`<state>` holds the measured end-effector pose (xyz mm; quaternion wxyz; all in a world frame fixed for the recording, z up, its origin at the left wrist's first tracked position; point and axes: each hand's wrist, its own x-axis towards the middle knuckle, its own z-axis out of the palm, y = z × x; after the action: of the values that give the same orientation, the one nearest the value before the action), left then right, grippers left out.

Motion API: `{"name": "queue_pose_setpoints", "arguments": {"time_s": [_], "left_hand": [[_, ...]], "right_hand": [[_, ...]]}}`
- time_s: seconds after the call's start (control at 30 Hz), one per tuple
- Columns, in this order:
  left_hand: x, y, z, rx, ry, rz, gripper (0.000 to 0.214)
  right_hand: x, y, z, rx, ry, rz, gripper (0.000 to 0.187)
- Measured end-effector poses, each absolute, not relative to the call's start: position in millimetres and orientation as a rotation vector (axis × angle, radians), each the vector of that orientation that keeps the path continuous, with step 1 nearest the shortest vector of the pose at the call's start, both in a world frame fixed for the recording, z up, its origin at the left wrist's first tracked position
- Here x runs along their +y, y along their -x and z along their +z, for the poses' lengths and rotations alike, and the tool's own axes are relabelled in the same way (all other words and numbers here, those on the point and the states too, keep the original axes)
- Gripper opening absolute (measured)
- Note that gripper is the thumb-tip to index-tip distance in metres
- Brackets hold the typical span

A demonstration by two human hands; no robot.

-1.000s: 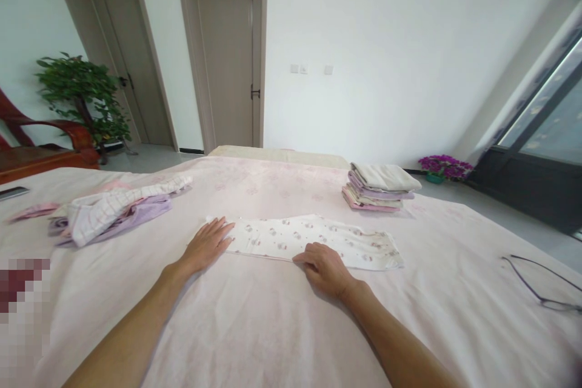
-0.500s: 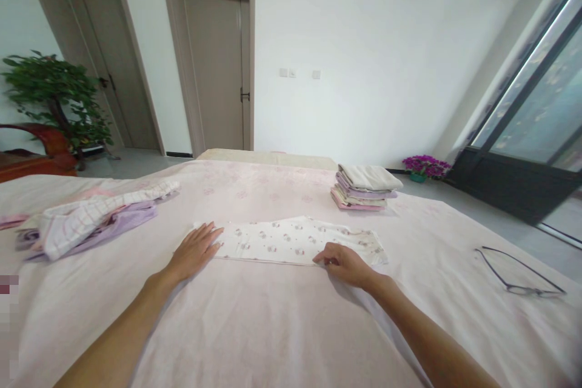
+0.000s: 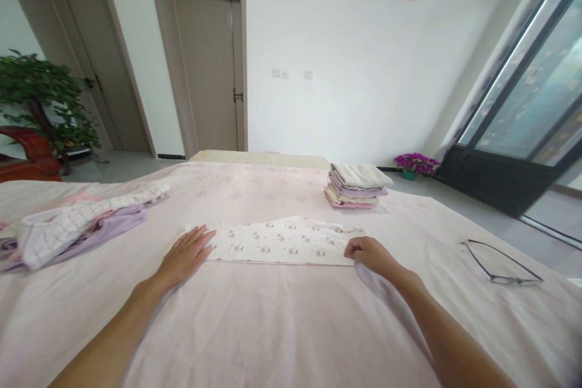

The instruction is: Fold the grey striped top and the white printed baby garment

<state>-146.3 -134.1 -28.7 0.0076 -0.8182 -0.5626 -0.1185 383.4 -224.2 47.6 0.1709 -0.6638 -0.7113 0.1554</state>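
A long, narrow white cloth (image 3: 282,241) with small printed figures lies folded flat across the pink bedspread (image 3: 273,327). My left hand (image 3: 184,254) rests flat on its left end, fingers stretched out. My right hand (image 3: 370,253) sits at the cloth's right end with fingers curled, pinching its near edge.
A neat stack of folded clothes (image 3: 354,185) stands behind the cloth to the right. A loose pile of checked and lilac garments (image 3: 68,227) lies at the left. Eyeglasses (image 3: 500,262) rest at the right. Beyond the bed are doors, a potted plant (image 3: 40,97) and a glass door.
My right hand has slid rightward along the cloth's near edge to its right end. The left hand has stayed on the left end. The view has shifted to the right.
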Motion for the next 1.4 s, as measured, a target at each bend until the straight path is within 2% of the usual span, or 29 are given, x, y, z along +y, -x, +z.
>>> {"name": "queue_pose_setpoints", "arguments": {"time_s": [0.2, 0.3, 0.4, 0.57, 0.73, 0.93, 1.07, 1.23, 1.33, 1.4], "left_hand": [[-147.6, 142.4, -18.3, -1.728, 2.565, -0.424, 0.05], [-162.2, 138.0, -7.9, -1.639, 2.668, -0.452, 0.047], [-172.7, 134.7, -0.6, -1.556, 2.764, -0.511, 0.044], [-170.6, 146.2, 5.7, -1.926, 2.414, -0.722, 0.043], [-163.8, 168.0, 10.7, -2.302, 1.838, -0.505, 0.041], [-163.1, 171.1, 11.0, -2.342, 1.839, -0.345, 0.05], [-163.1, 171.3, 13.0, -2.405, 1.852, -0.366, 0.048], [-171.6, 149.0, 19.7, -2.423, 1.948, -0.923, 0.024], [-182.8, 117.6, 21.9, -2.25, 2.074, -1.291, 0.015], [-191.7, 95.5, 21.6, -2.105, 2.201, -1.409, 0.012]], "right_hand": [[-220.9, -382.6, 47.8, -2.026, 2.006, 0.363, 0.031], [-216.1, -375.7, 46.1, -2.001, 2.104, 0.125, 0.028], [-211.0, -360.1, 40.0, -2.088, 1.914, -0.042, 0.036], [-207.5, -331.4, 24.2, -2.36, 1.72, 0.067, 0.048], [-201.7, -307.3, 30.6, -2.273, 1.745, 0.086, 0.042], [-191.7, -258.1, 44.3, -2.299, 1.585, 0.144, 0.036], [-191.8, -223.1, 43.8, -2.305, 1.466, 0.207, 0.033], [-197.4, -178.5, 46.5, -2.139, 1.345, 0.523, 0.032], [-200.3, -148.0, 49.0, -1.82, 1.292, 1.036, 0.038], [-201.9, -128.5, 48.2, -1.531, 1.218, 1.364, 0.043]]}}
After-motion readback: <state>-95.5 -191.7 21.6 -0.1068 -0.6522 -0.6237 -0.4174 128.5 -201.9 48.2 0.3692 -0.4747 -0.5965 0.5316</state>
